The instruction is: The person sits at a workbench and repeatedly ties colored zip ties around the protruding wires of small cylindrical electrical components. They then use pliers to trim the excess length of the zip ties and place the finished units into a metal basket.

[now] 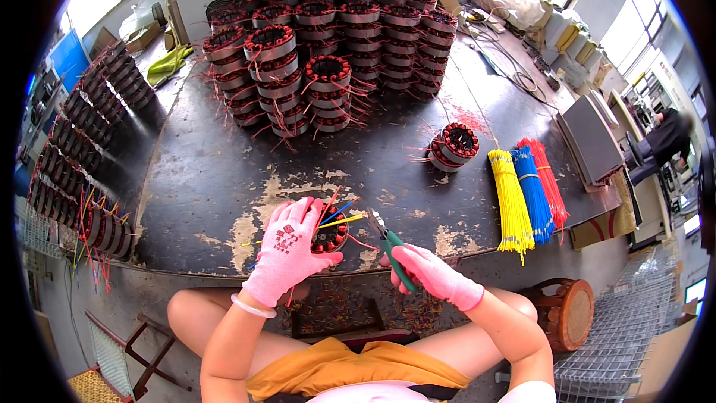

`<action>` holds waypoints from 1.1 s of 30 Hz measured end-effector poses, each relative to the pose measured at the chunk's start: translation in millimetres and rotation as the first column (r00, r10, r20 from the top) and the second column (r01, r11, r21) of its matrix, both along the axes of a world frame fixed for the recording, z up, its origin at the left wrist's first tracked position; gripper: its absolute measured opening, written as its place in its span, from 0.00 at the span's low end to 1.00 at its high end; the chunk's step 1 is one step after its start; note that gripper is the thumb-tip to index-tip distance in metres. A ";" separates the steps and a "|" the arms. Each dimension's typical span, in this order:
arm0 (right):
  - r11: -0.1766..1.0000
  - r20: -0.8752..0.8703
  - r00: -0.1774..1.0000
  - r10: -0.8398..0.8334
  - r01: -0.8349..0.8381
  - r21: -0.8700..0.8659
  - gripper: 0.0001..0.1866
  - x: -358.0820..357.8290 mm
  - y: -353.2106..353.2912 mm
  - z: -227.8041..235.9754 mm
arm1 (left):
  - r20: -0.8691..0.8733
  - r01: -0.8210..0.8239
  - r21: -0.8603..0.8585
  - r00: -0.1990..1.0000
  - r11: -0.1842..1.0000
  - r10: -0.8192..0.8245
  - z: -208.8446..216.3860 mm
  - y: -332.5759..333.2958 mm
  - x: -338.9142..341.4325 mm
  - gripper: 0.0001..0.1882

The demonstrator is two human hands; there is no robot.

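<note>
My left hand [287,242], in a pink glove, grips a motor stator [332,238] near the table's front edge. Its thumb lies along the near rim and its fingers cover the left side, hiding much of the ring. Red, blue and yellow wires stick up beside the fingertips. My right hand [429,272], also gloved in pink, is closed around the green handles of wire cutters [392,245]. Their metal jaws point up toward the stator, close to the tip of a yellow wire [344,219].
Stacked stators [328,82] fill the back of the black table [201,157]; a shorter stack [454,147] stands right of centre. Bundles of yellow [511,198], blue [532,190] and red wires [547,179] lie at the right edge. More stator rows [82,127] stand left. A person [665,138] is far right.
</note>
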State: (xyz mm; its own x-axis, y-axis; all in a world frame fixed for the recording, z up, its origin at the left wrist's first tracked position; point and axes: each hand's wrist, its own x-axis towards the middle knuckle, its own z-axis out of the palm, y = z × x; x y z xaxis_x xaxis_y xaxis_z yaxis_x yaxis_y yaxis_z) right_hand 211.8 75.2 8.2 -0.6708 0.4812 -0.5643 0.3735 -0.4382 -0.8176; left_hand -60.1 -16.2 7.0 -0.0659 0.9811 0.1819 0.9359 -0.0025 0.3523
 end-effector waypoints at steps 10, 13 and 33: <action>0.954 -0.156 0.982 0.108 -0.146 -0.263 0.35 19.3 19.4 -6.7 | -0.098 -0.298 0.079 0.947 0.951 0.305 -5.4 -5.5 12.9 0.50; 0.952 -0.109 0.983 0.145 -0.169 -0.254 0.34 17.4 15.9 -8.8 | -0.129 -0.383 0.099 0.910 0.918 0.394 -10.5 -4.0 16.4 0.50; 0.997 -0.033 0.999 0.029 -0.031 -0.065 0.27 -22.7 -0.5 -9.5 | -0.110 -0.402 0.093 0.905 0.911 0.411 -16.6 -3.8 17.5 0.52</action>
